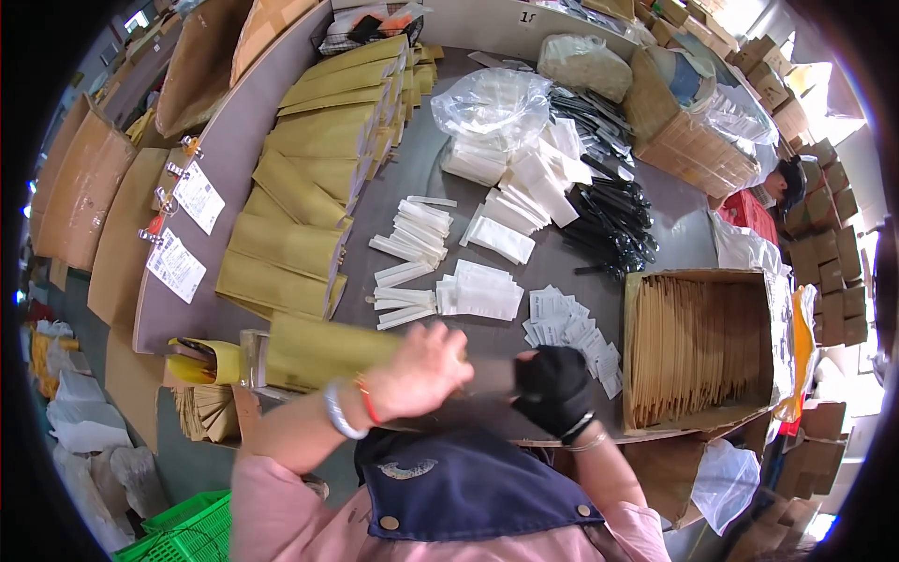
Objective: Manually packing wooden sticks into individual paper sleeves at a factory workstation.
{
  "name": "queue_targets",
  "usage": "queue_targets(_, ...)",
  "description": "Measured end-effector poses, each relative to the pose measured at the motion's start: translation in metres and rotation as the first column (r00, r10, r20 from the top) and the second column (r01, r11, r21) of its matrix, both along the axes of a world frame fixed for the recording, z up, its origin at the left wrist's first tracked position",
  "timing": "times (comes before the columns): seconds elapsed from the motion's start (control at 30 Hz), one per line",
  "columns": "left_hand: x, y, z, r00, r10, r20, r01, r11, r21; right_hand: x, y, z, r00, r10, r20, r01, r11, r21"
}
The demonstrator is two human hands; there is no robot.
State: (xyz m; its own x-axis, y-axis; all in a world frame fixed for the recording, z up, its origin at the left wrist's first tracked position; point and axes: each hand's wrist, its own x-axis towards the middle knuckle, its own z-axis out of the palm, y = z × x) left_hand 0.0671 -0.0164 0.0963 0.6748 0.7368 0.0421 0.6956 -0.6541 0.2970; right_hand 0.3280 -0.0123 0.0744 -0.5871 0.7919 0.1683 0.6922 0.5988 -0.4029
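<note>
- The step in hand looked like handling a single kraft envelope [323, 351], which was at the near edge of the counter [403, 178], to the person's left, its right end running behind the left hand.
- The left hand [426, 370], bare, was blurred and had its fingers bent over that end; whether it was grasping the envelope or only passing above it, I could not tell.
- The right hand [554, 389], in a black glove with the thumb tip bare, was curled in just beside it; whether anything was pinched inside could not be told, and the gap between both hands was smeared by blur.
- As a judgement, the next move called for a sure hold on the envelope's edge with one hand, leaving the other free for the small pieces within reach.
- The envelope was flat, matt and golden brown, matching the overlapping rows of kraft envelopes [309, 178] farther up.
- Slim white packets [479, 290] lay in smooth, flat oblongs, with narrower white strips [412, 234] fanned beside them.
- Small white slips [571, 328] spread loosely, thin and papery.
- Glossy black sleeves [613, 220] were heaped near a crinkled, see-through plastic bag [496, 103].
- A corrugated carton [635, 412] held tan sheets [684, 347] packed upright, their edges forming tight ridges.
</note>
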Motion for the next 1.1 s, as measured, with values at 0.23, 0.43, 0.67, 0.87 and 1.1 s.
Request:
queue_targets(0.23, -0.094, 0.007, -0.022, 0.819, 0.559, 0.130, -0.573, 0.797, 0.190, 0.026, -0.002, -0.002, 0.975, -0.206, 0.080, 0.207, 0.978, 0.001)
queue_targets(0.43, -0.022, -0.069, -0.101, 0.572, 0.793, 0.212, -0.776, 0.606, -0.172, 0.008, -0.014, 0.000, 0.982, -0.140, 0.130, 0.147, 0.988, -0.048)
queue_targets(0.67, -0.027, -0.073, -0.113, 0.564, 0.784, 0.259, -0.760, 0.615, -0.211, 0.003, -0.015, -0.008, 0.986, -0.022, 0.167, 0.038, 0.995, -0.092)
queue_targets(0.87, -0.022, -0.066, -0.102, 0.545, 0.775, 0.321, -0.732, 0.626, -0.267, -0.059, -0.017, -0.049, 0.993, 0.095, 0.065, -0.079, 0.973, -0.217)
queue_targets(1.1, -0.047, -0.012, -0.107, 0.648, 0.660, 0.380, -0.706, 0.708, -0.026, -0.019, 0.001, -0.043, 0.989, -0.034, -0.147, 0.043, 0.997, 0.063)
